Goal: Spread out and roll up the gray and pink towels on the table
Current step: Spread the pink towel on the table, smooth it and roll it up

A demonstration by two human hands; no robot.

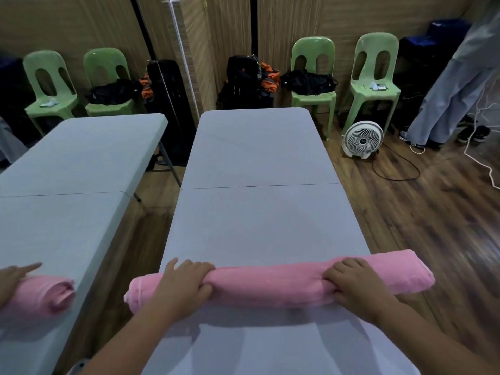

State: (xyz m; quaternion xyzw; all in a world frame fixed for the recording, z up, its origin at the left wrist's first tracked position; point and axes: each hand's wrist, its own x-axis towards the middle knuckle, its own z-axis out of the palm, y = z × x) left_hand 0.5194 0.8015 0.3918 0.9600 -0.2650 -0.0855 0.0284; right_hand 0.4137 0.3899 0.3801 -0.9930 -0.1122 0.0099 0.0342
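Head view: rolled pink terry towel [284, 282] lying crosswise in the lower part of the frame, spanning the long grey folding tabletop [257, 212] from edge to edge and overhanging both sides. Left hand [184, 288] pressed palm-down on the roll toward its left end, right hand [351, 288] toward its right end, fingers [335, 274] of both curled over the top and digging into the cloth — clasping the towel, apparently to keep the roll tight and even across its width. Towel fully wound, no flat cloth trailing from it; rolling judged at or near its end. No gray towel anywhere in sight.

Tabletop otherwise bare, a seam crossing it mid-length. Mirror along the left of the frame repeating the table, the roll and a hand. Wood-look plank floor below; pale green plastic chairs [313, 77] against wood-panelled walls in the upper frame, dark bags on and between them. Small white round floor fan [362, 139] at right, its cord trailing; legs of a standing person at upper right.
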